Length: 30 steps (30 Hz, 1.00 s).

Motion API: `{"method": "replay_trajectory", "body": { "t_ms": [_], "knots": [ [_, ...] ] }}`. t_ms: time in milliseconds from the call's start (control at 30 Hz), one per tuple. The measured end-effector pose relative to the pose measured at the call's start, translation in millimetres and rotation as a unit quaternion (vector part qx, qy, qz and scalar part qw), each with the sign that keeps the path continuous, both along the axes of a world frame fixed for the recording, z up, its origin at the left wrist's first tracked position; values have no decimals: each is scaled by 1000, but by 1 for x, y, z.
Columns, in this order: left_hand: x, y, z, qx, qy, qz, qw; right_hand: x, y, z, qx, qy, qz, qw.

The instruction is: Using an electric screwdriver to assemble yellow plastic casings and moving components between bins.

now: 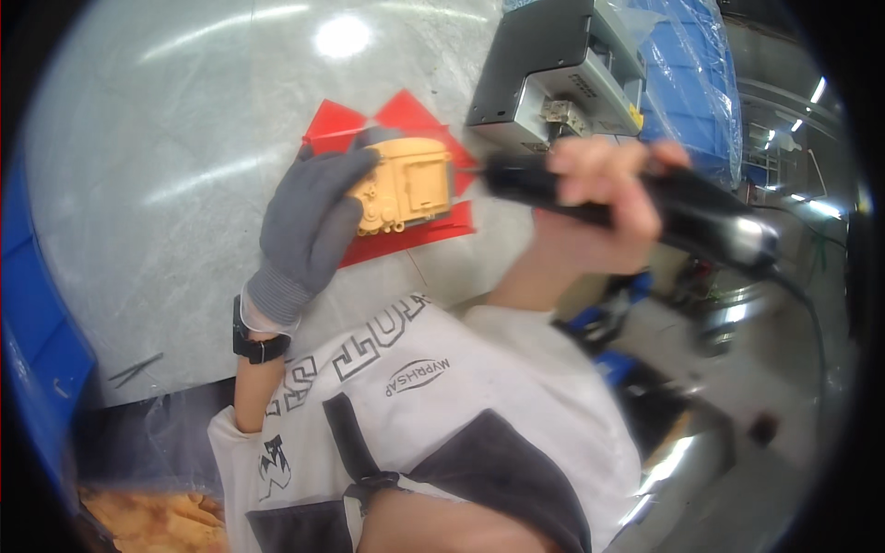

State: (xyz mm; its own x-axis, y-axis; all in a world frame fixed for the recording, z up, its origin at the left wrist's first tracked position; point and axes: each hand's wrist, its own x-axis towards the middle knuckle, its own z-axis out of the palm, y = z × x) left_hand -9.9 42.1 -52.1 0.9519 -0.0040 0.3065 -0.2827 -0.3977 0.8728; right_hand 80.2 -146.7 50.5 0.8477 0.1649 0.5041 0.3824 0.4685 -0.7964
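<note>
My left hand (312,210), in a grey knitted glove, is closed on a yellow-orange plastic housing (406,182) with a rectangular recess and small round bosses. The housing is above a red fixture (406,241) of angled pieces on the table. My bare right hand (604,189) wraps round a black electric screwdriver (714,221), slightly blurred. It lies nearly level, its thin bit pointing left at the housing's right side. Whether the bit touches the housing I cannot tell. A cord runs off the screwdriver's back end.
A grey and black box-shaped machine (544,74) stands at the back right, with a plastic-wrapped blue bin (691,92) beyond it. Tweezers (136,369) lie near the grey table's (184,111) front left edge. Another blue bin (37,304) borders the left, with orange parts (152,518) below.
</note>
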Motion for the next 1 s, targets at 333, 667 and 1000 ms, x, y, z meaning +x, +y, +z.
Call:
{"method": "replay_trajectory", "body": {
  "t_ms": [333, 667, 1000],
  "knots": [
    [-10, 0, -6, -86, 22, 9, 996, 35, -47, -2, -45, -27, -316, 947],
    [-8, 7, -2, -42, 1, -11, 999, -53, -1, 8, -31, -46, 39, 998],
    [-13, 7, -24, -26, -75, 49, 996, -80, 43, -17, -5, 2, 58, 998]
  ]
}}
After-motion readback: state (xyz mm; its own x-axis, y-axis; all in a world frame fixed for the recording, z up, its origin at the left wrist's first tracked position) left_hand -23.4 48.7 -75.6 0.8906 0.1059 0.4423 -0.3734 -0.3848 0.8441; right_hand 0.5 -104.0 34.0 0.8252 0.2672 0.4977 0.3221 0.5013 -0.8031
